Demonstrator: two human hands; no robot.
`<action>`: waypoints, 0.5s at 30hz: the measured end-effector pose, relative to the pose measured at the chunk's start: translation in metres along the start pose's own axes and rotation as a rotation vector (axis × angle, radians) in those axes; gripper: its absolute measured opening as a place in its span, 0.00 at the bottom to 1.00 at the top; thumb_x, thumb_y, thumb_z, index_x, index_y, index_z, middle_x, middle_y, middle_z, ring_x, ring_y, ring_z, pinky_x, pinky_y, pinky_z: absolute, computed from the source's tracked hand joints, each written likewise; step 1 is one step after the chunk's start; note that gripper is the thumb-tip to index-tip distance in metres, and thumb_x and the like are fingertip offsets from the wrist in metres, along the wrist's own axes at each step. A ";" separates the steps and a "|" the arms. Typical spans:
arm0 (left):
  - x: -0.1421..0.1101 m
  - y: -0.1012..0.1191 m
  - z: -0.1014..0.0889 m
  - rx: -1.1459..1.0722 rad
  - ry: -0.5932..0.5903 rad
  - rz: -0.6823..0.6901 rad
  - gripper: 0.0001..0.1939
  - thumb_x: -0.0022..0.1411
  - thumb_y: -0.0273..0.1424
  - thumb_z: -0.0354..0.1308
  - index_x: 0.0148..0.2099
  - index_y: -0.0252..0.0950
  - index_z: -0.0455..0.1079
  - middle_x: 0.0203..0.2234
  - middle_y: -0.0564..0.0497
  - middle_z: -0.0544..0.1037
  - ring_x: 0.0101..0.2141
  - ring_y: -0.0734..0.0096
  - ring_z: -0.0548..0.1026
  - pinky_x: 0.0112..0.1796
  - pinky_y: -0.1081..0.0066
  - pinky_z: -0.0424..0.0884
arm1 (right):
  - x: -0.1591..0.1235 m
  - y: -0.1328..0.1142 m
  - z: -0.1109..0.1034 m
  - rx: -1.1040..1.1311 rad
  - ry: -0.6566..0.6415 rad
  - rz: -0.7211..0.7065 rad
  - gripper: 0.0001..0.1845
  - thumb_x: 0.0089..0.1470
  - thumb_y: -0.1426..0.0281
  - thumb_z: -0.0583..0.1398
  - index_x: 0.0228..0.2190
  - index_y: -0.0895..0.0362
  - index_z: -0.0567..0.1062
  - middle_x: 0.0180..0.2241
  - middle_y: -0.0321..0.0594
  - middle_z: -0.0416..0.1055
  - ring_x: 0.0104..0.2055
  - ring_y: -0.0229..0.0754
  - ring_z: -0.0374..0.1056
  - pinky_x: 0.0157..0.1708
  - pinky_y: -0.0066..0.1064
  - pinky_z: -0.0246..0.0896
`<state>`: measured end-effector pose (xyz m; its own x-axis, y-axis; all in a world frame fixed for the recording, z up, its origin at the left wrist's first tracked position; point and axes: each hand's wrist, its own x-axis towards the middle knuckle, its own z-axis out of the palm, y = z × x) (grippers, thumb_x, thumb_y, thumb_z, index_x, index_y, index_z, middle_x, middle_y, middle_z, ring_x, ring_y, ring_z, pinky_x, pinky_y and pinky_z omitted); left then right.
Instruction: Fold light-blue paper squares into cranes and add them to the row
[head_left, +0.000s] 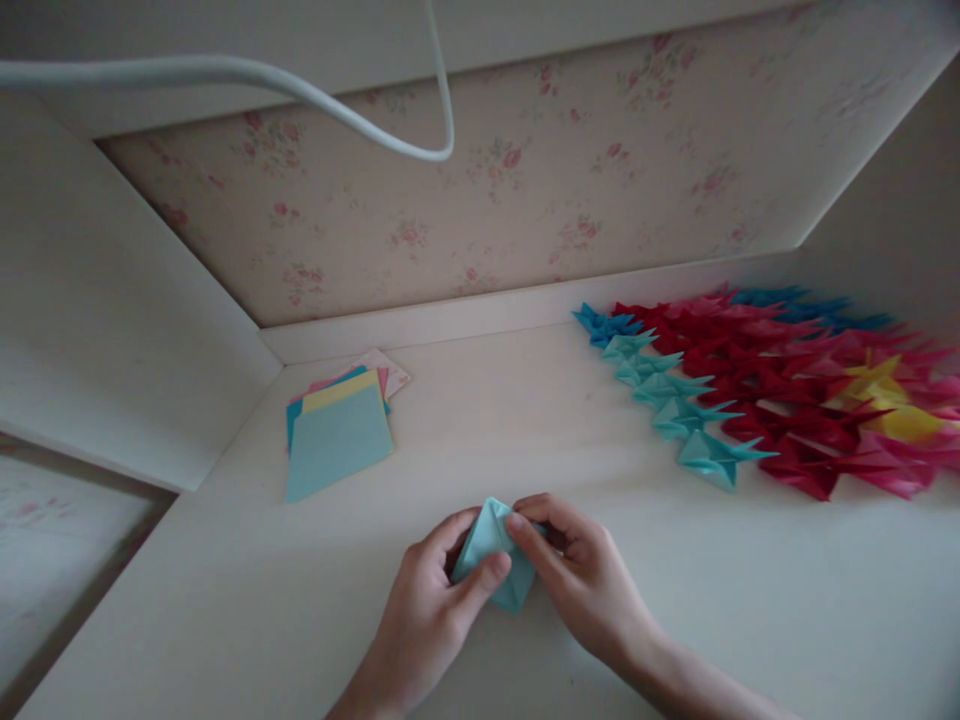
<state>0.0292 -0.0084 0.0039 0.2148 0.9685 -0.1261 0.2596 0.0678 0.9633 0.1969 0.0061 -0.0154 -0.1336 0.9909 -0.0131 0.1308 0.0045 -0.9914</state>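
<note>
A small, partly folded piece of light blue paper (491, 545) rests on the pale desk (525, 430) near the front edge. My left hand (431, 600) pinches its left side, thumb on top and fingers curled beneath. My right hand (574, 570) grips its right side, with the index finger pressing along the upper fold. Both hands are closed on the paper.
A stack of flat coloured paper squares (337, 430), light blue on top, lies at the back left. Rows of folded paper cranes (772, 385) in teal, red, pink, yellow and blue cover the right of the desk. A white cable (315, 95) hangs overhead before floral wallpaper.
</note>
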 end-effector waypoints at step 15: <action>0.002 0.007 -0.001 0.157 -0.018 0.135 0.10 0.65 0.34 0.58 0.34 0.37 0.78 0.29 0.51 0.77 0.31 0.68 0.73 0.35 0.75 0.68 | -0.003 0.000 -0.002 0.121 -0.008 -0.094 0.15 0.62 0.62 0.58 0.27 0.56 0.77 0.38 0.42 0.73 0.41 0.42 0.70 0.38 0.28 0.64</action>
<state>0.0309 -0.0060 0.0106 0.2741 0.9617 -0.0037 0.3705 -0.1020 0.9232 0.1995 0.0033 -0.0155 -0.1478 0.9858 0.0800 -0.0021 0.0806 -0.9967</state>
